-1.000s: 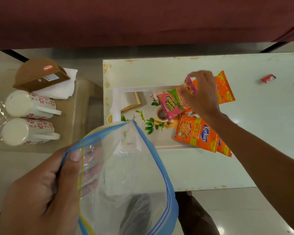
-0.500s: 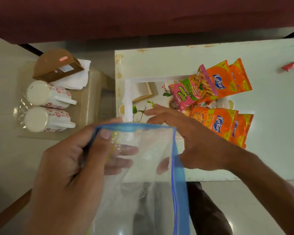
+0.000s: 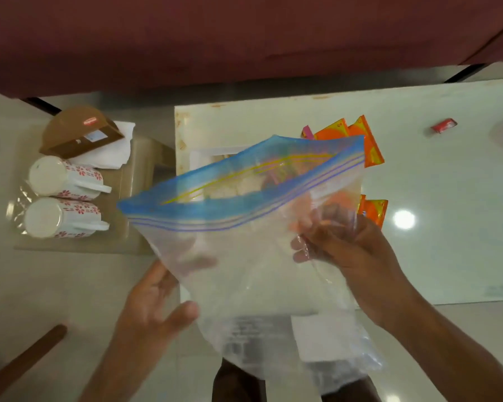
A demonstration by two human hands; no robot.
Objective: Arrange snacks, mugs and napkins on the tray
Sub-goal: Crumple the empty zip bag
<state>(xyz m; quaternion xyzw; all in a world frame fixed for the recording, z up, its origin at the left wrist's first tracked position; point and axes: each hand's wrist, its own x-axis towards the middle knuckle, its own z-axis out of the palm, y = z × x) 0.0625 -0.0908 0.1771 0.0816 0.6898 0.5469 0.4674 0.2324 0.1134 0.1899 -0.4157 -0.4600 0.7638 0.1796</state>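
Holding a clear zip bag (image 3: 253,256) up over the bench (image 3: 436,204).

My right hand (image 3: 352,253) is gripping the bag's right side, fingers (image 3: 302,245) pinching the plastic, while my left hand (image 3: 151,300) is resting under its lower left edge with fingers spread and thumb out. The bag's blue mouth is gaping open and is covering most of the tray (image 3: 199,158); orange snack packets (image 3: 360,137) are peeking out beyond the bag's top and right edges. Off the bench to my left, two flowered mugs (image 3: 61,198) are lying on their sides beside white napkins (image 3: 111,152) under a brown holder (image 3: 79,132). A small red wrapper (image 3: 443,128) is lying far right.
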